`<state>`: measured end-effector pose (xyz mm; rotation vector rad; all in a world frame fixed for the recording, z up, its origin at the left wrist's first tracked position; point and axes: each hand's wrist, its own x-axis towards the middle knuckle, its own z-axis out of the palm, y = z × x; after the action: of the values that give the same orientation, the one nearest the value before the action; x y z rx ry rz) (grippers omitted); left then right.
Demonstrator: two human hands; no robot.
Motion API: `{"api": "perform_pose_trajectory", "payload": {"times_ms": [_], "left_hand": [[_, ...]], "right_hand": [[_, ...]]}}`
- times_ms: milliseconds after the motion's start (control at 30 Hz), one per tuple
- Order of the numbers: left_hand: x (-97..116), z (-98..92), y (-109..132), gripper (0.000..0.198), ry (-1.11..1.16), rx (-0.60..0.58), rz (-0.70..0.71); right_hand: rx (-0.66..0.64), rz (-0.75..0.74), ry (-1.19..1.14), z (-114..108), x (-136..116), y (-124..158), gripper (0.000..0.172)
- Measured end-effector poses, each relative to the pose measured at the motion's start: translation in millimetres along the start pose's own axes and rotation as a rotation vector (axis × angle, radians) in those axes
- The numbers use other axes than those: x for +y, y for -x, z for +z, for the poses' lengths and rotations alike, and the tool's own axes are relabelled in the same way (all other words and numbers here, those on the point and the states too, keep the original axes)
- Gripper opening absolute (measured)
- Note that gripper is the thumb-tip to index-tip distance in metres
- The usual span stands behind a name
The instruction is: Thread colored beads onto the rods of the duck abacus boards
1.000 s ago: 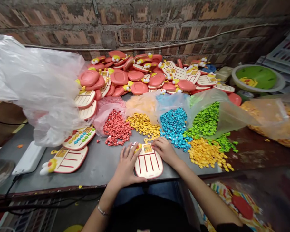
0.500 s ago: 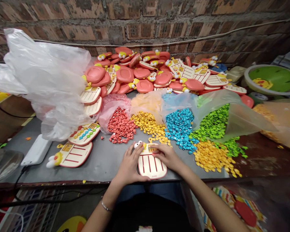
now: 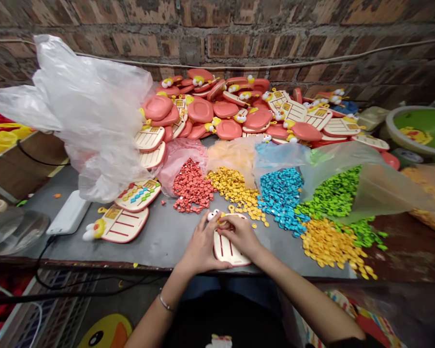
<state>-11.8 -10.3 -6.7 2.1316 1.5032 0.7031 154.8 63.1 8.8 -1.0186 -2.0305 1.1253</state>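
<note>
Well left of your left hand (image 3: 204,247), a second board (image 3: 125,226) meets a beaded board (image 3: 139,195). Red beads (image 3: 193,189) lie beyond that hand, which, thumb and fingers spread, holds the cream toy board (image 3: 225,251) along its left side on the worktop. Your right hand (image 3: 243,236) is over the board's upper part, fingertips narrowed together; I can't tell whether they pinch a bead. To its right are blue beads (image 3: 281,186), then green beads (image 3: 335,193).

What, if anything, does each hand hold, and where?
The left hand holds the slotted cream toy board along its left side, thumb at the near edge. Whether the right hand holds anything cannot be told.
</note>
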Motion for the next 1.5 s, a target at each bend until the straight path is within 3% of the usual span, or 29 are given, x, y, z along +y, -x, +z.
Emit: {"api": "perform_pose_trajectory", "payload": {"times_ms": [133,333,400,467,600,733,867,967,1100,1267,1500], "left_hand": [[0.5,0.6,0.8,0.128,-0.005,0.024,0.0],[0.1,0.5,2.4,0.126,0.003,0.031,0.028],[-0.8,0.8,2.3,0.124,0.01,0.037,0.034],[-1.4,1.3,1.9,0.118,0.011,0.046,0.04],[-0.2,1.8,0.6,0.102,-0.041,0.087,0.071],[4.5,0.4,1.5,0.092,-0.18,0.114,0.042],[8.3,-1.0,4.3,0.088,-0.28,0.176,0.02],[8.2,-1.3,5.1,0.086,-0.298,0.201,0.04],[6.4,-2.1,3.6,0.082,-0.28,0.188,0.091],[7.8,-4.3,0.8,0.077,-0.227,0.16,0.078],[8.4,-5.7,1.0,0.044,-0.17,0.1,0.137]], "right_hand": [[-0.093,-0.085,0.035,1.5,-1.7,-6.6,0.01],[-0.274,-0.1,-0.013,-9.9,-3.2,-5.2,0.023],[-0.268,-0.106,-0.029,-15.6,-5.2,-9.6,0.017],[-0.181,-0.104,-0.003,-21.6,-6.9,-20.6,0.009],[-0.038,-0.138,0.189,-23.5,-6.4,-59.8,0.009],[-0.148,-0.17,0.474,-5.3,0.0,-100.0,0.009],[-0.195,-0.171,0.574,8.2,5.2,-115.0,0.011],[-0.128,-0.204,0.426,-1.7,5.1,-104.9,0.008],[-0.003,-0.267,0.184,-36.6,6.0,-70.2,0.01],[0.085,-0.183,0.122,-72.8,22.3,-22.5,0.012],[-0.036,-0.149,0.362,-65.9,35.1,-5.8,0.009]]}}
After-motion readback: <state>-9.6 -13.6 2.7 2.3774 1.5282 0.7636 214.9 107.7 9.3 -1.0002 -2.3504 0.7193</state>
